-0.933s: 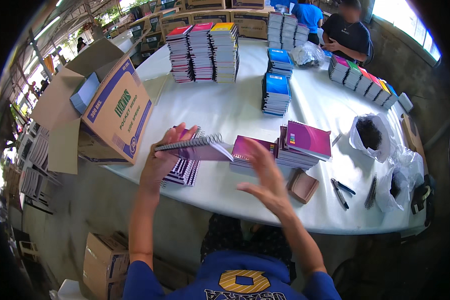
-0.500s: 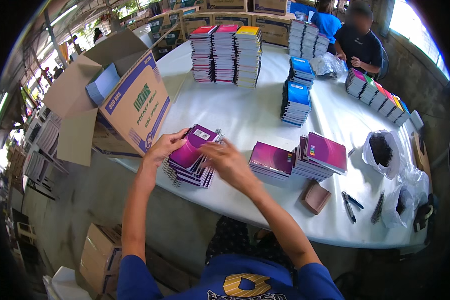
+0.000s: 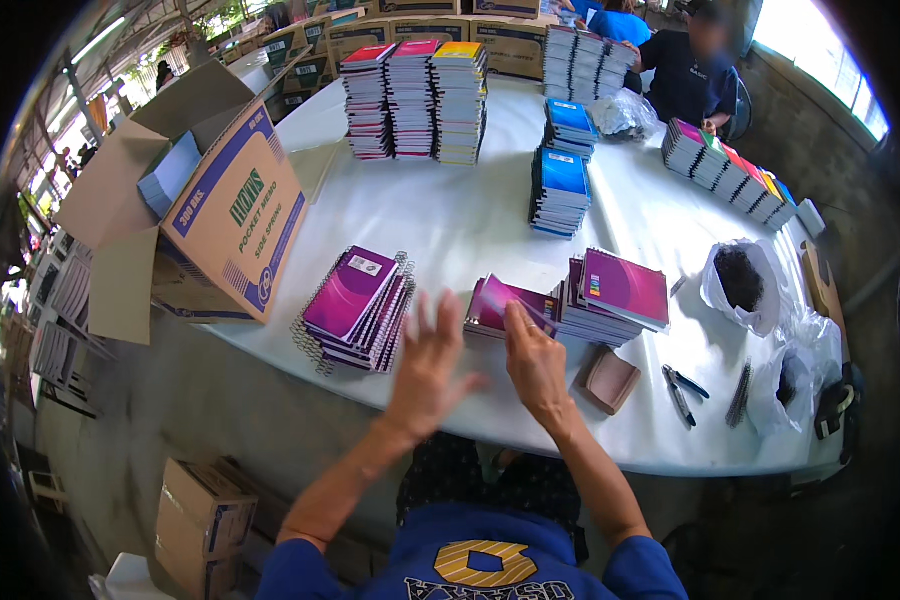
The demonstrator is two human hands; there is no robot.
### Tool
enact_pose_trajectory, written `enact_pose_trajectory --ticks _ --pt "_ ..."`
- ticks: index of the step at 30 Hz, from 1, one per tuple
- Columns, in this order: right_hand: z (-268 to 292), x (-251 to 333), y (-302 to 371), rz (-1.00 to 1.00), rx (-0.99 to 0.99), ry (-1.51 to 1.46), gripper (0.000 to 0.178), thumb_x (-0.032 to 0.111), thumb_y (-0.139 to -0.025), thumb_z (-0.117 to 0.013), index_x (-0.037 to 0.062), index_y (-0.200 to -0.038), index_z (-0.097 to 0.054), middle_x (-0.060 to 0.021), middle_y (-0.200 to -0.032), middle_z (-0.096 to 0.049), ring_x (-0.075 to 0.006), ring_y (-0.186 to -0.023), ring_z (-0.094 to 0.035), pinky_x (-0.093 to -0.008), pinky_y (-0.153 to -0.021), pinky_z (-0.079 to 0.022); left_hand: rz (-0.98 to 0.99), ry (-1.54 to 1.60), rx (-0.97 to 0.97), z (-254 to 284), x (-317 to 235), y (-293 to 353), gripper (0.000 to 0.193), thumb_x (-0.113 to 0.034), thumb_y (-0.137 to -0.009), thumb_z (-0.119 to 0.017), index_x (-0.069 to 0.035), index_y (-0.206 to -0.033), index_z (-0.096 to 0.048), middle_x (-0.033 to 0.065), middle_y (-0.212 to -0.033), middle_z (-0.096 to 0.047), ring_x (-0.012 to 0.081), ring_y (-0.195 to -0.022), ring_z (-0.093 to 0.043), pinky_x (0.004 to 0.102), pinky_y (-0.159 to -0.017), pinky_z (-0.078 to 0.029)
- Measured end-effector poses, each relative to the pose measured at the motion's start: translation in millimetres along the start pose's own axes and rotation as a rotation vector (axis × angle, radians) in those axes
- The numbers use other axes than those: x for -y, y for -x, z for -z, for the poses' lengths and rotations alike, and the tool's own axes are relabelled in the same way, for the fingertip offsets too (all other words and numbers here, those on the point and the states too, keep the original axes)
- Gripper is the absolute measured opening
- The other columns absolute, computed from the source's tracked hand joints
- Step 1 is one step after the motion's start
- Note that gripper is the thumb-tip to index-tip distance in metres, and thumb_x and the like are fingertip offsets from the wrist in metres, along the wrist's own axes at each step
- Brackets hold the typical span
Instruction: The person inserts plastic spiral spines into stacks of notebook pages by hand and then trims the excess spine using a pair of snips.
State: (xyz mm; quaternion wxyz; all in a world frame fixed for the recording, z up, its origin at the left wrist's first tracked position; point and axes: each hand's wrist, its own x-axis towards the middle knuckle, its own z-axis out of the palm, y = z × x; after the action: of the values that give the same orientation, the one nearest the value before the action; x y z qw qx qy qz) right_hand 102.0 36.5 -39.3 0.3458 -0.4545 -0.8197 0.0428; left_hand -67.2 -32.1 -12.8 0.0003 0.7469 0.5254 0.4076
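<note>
My right hand (image 3: 536,362) pinches a purple spiral notebook (image 3: 497,292) by its edge, tilted above a low stack of purple notebooks (image 3: 542,303). Motion blurs that notebook, so how far it stands off the stack is hard to make out. My left hand (image 3: 425,375) is empty, with its fingers spread and smeared, over the table's near edge. Left of it lies a fanned stack of purple spiral notebooks (image 3: 348,300), their wire coils sticking out at both sides. A taller purple stack (image 3: 625,290) stands just right of my right hand.
An open cardboard box (image 3: 235,225) stands on the left. Red, pink and yellow notebook stacks (image 3: 410,100) rise at the back; blue ones (image 3: 560,190) stand nearer. Pliers (image 3: 680,395), a brown block (image 3: 610,380) and a bag of black coils (image 3: 740,280) lie right. A person (image 3: 690,70) sits beyond.
My left hand has let go of the left purple stack and moved right. My right hand has moved right from that stack to the low one and taken hold of a notebook.
</note>
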Motion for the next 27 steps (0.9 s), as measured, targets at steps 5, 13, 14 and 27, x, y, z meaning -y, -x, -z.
enact_pose_trajectory --ticks 5,13,14,27 --pt "48 33 14 -0.572 0.046 -0.850 0.040 0.010 -0.090 -0.069 -0.0041 -0.125 -0.055 -0.0088 -0.093 -0.070 -0.0141 -0.087 -0.067 -0.0280 -0.077 -0.054 -0.031 -0.039 -0.052 -47 -39 14 0.076 -0.007 -0.078 -0.072 0.004 -0.145 -0.038 0.0222 -0.150 -0.040 0.0419 -0.145 -0.026 0.0511 -0.117 -0.020" --pt "75 -26 82 -0.493 0.172 -1.156 0.031 0.001 -0.085 -0.072 -0.0045 -0.114 -0.064 -0.0080 -0.106 -0.069 -0.0140 -0.098 -0.064 -0.0265 -0.085 -0.051 0.236 1.252 0.670 -22 6 3 0.051 -0.005 -0.094 -0.058 -0.002 -0.143 -0.046 0.0102 -0.147 -0.049 0.0250 -0.140 -0.039 0.0373 -0.117 -0.025" --pt "63 -28 94 -0.508 0.187 -0.974 0.020 0.002 -0.084 -0.074 -0.0027 -0.103 -0.069 -0.0050 -0.093 -0.071 -0.0105 -0.088 -0.064 -0.0245 -0.076 -0.050 0.247 1.348 0.808 -27 18 7 0.051 -0.009 -0.094 -0.061 -0.002 -0.143 -0.046 0.0095 -0.147 -0.049 0.0246 -0.140 -0.039 0.0372 -0.117 -0.025" --pt "82 -54 97 -0.285 0.153 -0.671 0.027 -0.009 -0.083 -0.064 -0.0030 -0.108 -0.068 -0.0158 -0.102 -0.071 -0.0198 -0.092 -0.070 -0.0323 -0.083 -0.055 -0.323 -0.230 0.460 -56 -50 0 0.056 -0.029 -0.089 -0.064 -0.007 -0.138 -0.051 0.0065 -0.139 -0.056 0.0358 -0.127 -0.050 0.0565 -0.105 -0.037"
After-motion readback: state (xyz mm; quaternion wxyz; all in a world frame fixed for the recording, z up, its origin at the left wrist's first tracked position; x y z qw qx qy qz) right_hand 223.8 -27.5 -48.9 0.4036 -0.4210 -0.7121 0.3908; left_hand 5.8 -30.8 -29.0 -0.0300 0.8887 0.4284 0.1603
